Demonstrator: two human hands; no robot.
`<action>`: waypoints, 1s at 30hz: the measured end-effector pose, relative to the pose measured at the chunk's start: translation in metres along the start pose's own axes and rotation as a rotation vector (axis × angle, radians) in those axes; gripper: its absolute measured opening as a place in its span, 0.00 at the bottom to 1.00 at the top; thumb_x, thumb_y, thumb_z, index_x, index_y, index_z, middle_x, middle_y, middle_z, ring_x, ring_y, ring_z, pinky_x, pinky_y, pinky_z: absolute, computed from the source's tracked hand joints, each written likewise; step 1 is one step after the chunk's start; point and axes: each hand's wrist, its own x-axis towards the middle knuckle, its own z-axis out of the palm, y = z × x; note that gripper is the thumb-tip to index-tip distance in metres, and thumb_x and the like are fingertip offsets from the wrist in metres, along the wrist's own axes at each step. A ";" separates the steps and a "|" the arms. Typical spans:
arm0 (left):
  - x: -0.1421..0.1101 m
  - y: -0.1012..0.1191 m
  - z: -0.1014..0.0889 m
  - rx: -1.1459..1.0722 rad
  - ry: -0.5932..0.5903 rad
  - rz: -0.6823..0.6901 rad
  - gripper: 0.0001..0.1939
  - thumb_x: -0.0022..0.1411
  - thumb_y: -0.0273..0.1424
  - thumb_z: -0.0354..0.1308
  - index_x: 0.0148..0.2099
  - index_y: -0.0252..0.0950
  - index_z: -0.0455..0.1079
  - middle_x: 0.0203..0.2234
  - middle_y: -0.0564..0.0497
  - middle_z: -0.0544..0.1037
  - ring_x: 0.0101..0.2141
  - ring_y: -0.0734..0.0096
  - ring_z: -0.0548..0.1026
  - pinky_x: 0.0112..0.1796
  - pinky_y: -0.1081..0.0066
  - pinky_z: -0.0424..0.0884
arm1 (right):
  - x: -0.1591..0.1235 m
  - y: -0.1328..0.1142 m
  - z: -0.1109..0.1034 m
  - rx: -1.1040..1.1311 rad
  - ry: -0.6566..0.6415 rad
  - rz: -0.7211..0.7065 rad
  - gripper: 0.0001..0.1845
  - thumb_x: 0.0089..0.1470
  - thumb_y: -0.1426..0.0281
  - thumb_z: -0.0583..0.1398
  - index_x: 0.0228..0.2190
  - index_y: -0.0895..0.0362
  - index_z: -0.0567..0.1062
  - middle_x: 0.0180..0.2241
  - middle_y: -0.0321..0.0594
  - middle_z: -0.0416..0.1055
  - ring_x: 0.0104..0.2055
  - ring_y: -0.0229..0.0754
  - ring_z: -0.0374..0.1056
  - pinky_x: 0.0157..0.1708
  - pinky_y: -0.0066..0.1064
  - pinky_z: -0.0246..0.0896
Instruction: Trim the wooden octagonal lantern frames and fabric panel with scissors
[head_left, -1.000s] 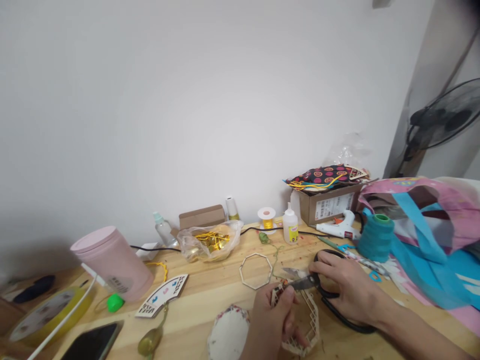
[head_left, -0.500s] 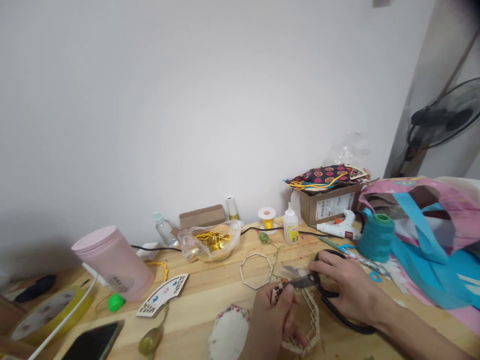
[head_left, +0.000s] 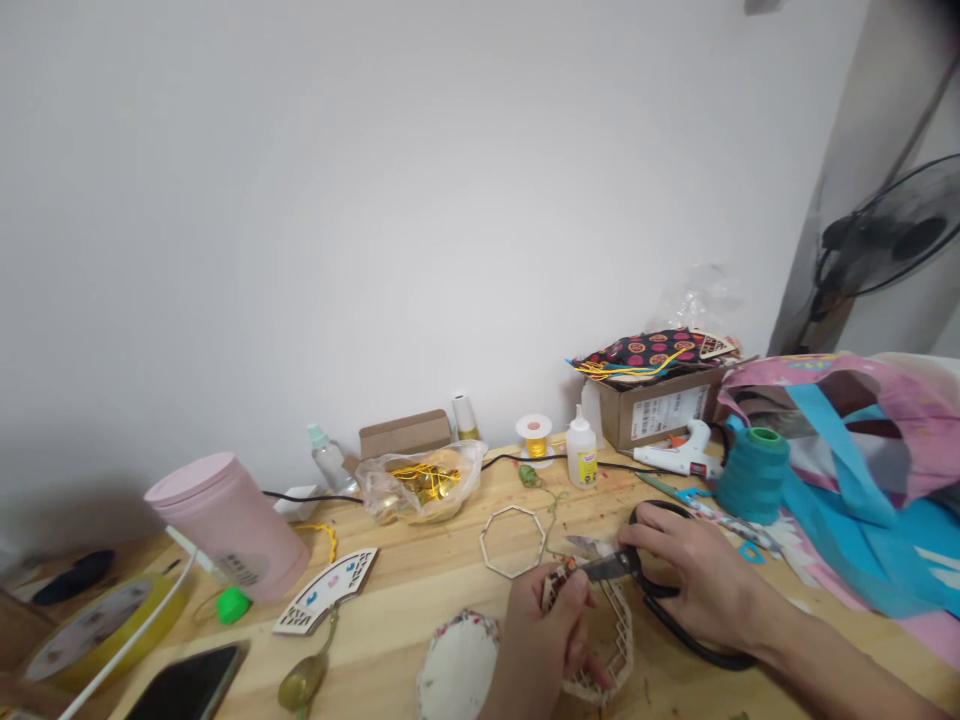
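Observation:
My left hand (head_left: 541,640) is closed on a wooden lattice frame (head_left: 621,650), pinching its upper left edge, where a bit of patterned fabric shows. In my right hand (head_left: 694,575) is a pair of black-handled scissors (head_left: 637,570), fingers through the handles. The blades are apart, and the lower one reaches the frame's edge by my left fingertips. Just beyond my left hand lies a thin octagonal ring (head_left: 482,545). To its left is a white octagonal piece (head_left: 456,668) with a patterned rim, partly covered by my left wrist.
At the back stand a glue bottle (head_left: 582,452), a spool of yellow thread (head_left: 535,438) and a cardboard box (head_left: 656,405). A glue gun (head_left: 679,457) and teal thread cone (head_left: 752,477) are on the right. A pink cup (head_left: 232,525) and phone (head_left: 187,685) are on the left.
The lattice frame has tilted slightly in my left hand. My right hand and the scissors have barely moved, and the blades remain apart.

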 end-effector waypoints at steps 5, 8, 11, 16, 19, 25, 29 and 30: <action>0.002 0.000 0.000 0.008 0.033 0.027 0.16 0.47 0.43 0.57 0.23 0.34 0.62 0.05 0.65 0.53 0.08 0.86 0.48 0.12 0.77 0.62 | -0.001 -0.003 0.003 0.045 -0.005 0.032 0.15 0.38 0.80 0.53 0.30 0.54 0.69 0.28 0.38 0.64 0.30 0.40 0.61 0.27 0.28 0.54; 0.001 0.001 0.000 -0.005 0.049 0.040 0.17 0.47 0.44 0.57 0.23 0.34 0.62 0.04 0.65 0.53 0.08 0.86 0.48 0.12 0.77 0.62 | -0.002 -0.005 0.005 0.058 -0.021 0.052 0.16 0.37 0.80 0.53 0.31 0.55 0.69 0.27 0.38 0.64 0.29 0.40 0.61 0.27 0.28 0.54; 0.001 0.001 0.001 -0.016 0.061 0.029 0.17 0.46 0.44 0.57 0.23 0.34 0.62 0.04 0.66 0.53 0.08 0.86 0.47 0.12 0.78 0.60 | -0.001 -0.006 0.005 0.071 -0.021 0.057 0.16 0.37 0.80 0.53 0.31 0.55 0.70 0.27 0.37 0.64 0.29 0.39 0.61 0.26 0.28 0.53; 0.000 0.003 0.002 -0.021 0.053 0.011 0.18 0.45 0.44 0.58 0.23 0.34 0.62 0.04 0.66 0.53 0.08 0.86 0.47 0.12 0.78 0.60 | 0.000 -0.005 0.003 0.077 -0.002 0.044 0.13 0.39 0.79 0.53 0.30 0.55 0.70 0.26 0.38 0.64 0.28 0.39 0.61 0.26 0.28 0.54; 0.000 0.002 0.003 -0.006 0.060 0.012 0.18 0.45 0.45 0.58 0.22 0.34 0.62 0.04 0.65 0.53 0.08 0.86 0.48 0.12 0.77 0.60 | 0.000 -0.004 0.004 0.042 0.006 0.049 0.13 0.39 0.79 0.53 0.30 0.55 0.70 0.27 0.39 0.65 0.29 0.40 0.61 0.27 0.28 0.55; 0.001 -0.001 -0.001 0.025 0.041 0.043 0.17 0.46 0.44 0.57 0.24 0.34 0.63 0.04 0.65 0.53 0.08 0.85 0.48 0.14 0.76 0.63 | 0.001 -0.005 0.004 0.016 0.014 0.054 0.15 0.38 0.79 0.53 0.30 0.54 0.69 0.28 0.38 0.65 0.29 0.40 0.62 0.27 0.28 0.55; 0.001 -0.001 -0.002 0.015 0.031 0.044 0.15 0.48 0.42 0.57 0.23 0.35 0.62 0.04 0.66 0.52 0.08 0.86 0.46 0.13 0.77 0.63 | 0.001 -0.007 0.003 0.010 -0.006 0.072 0.14 0.37 0.79 0.53 0.29 0.54 0.70 0.27 0.38 0.65 0.29 0.40 0.62 0.26 0.28 0.55; 0.001 -0.001 -0.002 0.017 0.039 0.041 0.15 0.48 0.42 0.57 0.23 0.35 0.62 0.04 0.66 0.52 0.08 0.86 0.46 0.12 0.77 0.63 | 0.000 -0.007 0.003 0.008 -0.015 0.084 0.14 0.37 0.79 0.53 0.29 0.54 0.70 0.27 0.38 0.65 0.29 0.40 0.62 0.27 0.28 0.55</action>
